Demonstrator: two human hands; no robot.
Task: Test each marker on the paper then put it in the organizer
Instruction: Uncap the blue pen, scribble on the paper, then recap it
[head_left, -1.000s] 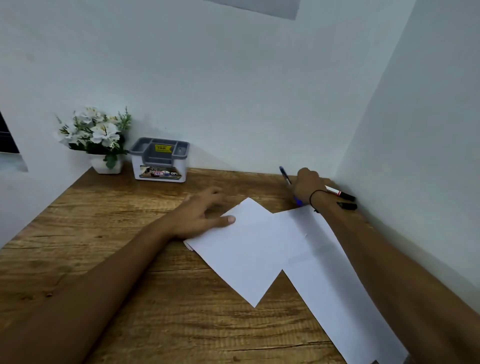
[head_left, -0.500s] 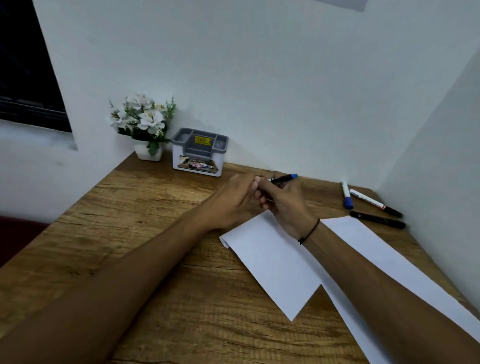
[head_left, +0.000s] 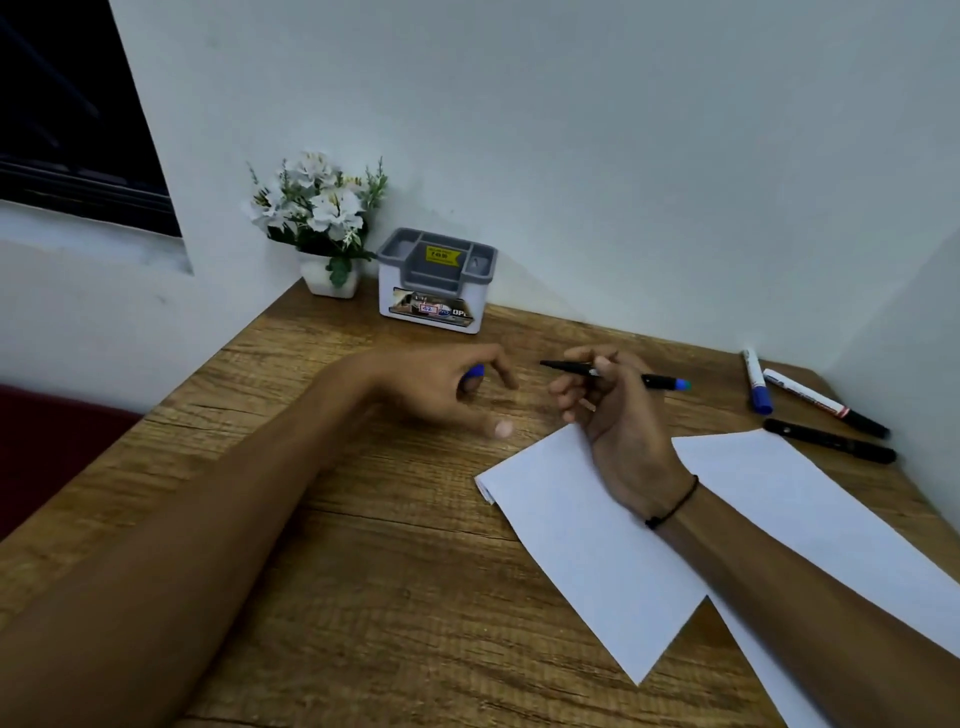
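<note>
- My right hand is closed around the open marker, up above the desk, just past the paper.
- My left hand is curled around the blue cap — it could slip out and roll away.
- The wet tip could mark the wood.
</note>
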